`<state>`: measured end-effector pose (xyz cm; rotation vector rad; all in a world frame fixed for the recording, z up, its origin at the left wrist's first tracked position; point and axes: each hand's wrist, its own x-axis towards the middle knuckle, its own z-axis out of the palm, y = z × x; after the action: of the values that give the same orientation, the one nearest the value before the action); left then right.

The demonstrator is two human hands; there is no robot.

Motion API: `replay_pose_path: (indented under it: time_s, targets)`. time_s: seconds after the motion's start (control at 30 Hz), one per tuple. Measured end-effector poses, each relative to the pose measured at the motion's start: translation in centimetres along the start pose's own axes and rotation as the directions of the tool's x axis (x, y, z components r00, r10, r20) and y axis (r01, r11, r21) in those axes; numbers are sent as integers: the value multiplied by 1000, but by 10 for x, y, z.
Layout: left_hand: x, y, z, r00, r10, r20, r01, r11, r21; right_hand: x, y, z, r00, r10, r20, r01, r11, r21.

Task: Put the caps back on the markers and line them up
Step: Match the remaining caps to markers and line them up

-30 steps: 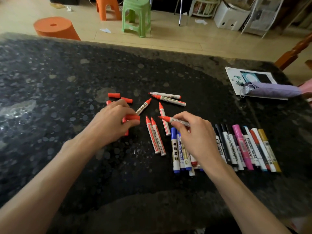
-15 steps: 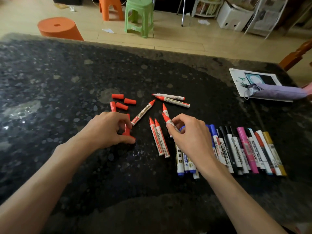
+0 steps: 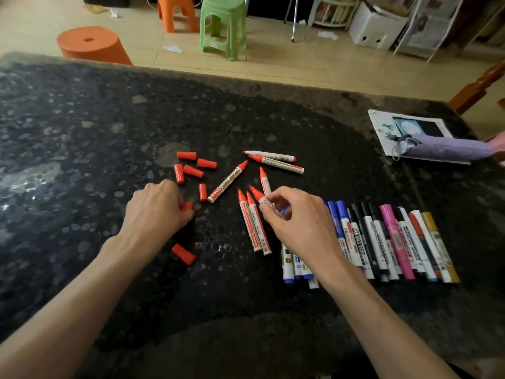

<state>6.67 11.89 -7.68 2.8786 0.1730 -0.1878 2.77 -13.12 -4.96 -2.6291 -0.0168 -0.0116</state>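
Observation:
My right hand (image 3: pixel 297 222) pinches an uncapped red marker (image 3: pixel 258 195) with its tip pointing up and left. My left hand (image 3: pixel 157 209) curls round a red cap (image 3: pixel 187 205) on the dark stone table (image 3: pixel 82 132). Several loose red caps (image 3: pixel 192 170) lie beyond my left hand, and one more red cap (image 3: pixel 183 254) lies near my left wrist. Several uncapped red markers (image 3: pixel 252 225) lie scattered between my hands. A row of capped markers (image 3: pixel 382 239) in blue, black, pink, white and gold lies side by side to the right, partly hidden by my right hand.
A printed sheet (image 3: pixel 385 132) with a purple folded umbrella (image 3: pixel 448 150) on it sits at the table's right edge. Beyond the far edge stand an orange stool (image 3: pixel 90 45), a green stool (image 3: pixel 222 26) and a wooden chair (image 3: pixel 478 86).
My left hand drew back toward me and a red cap now lies near its wrist. My right hand swung the red marker so that its tip points away from me.

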Motion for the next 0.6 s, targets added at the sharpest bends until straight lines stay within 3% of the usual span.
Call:
replay_pose_path:
  time_s: [0.1, 0.23, 0.6]
  targets:
    - [0, 4, -12, 989, 139, -47, -146, 962, -233, 0, -3, 0, 995, -85, 45, 83, 996, 39]
    - [-3, 18, -19, 935, 352, 37, -290, 823, -489, 1, -4, 1, 989, -150, 16, 150, 989, 17]
    - [-10, 33, -20, 903, 425, -55, -382, 742, -551, 0, -4, 4, 972, -223, -74, 217, 973, -81]
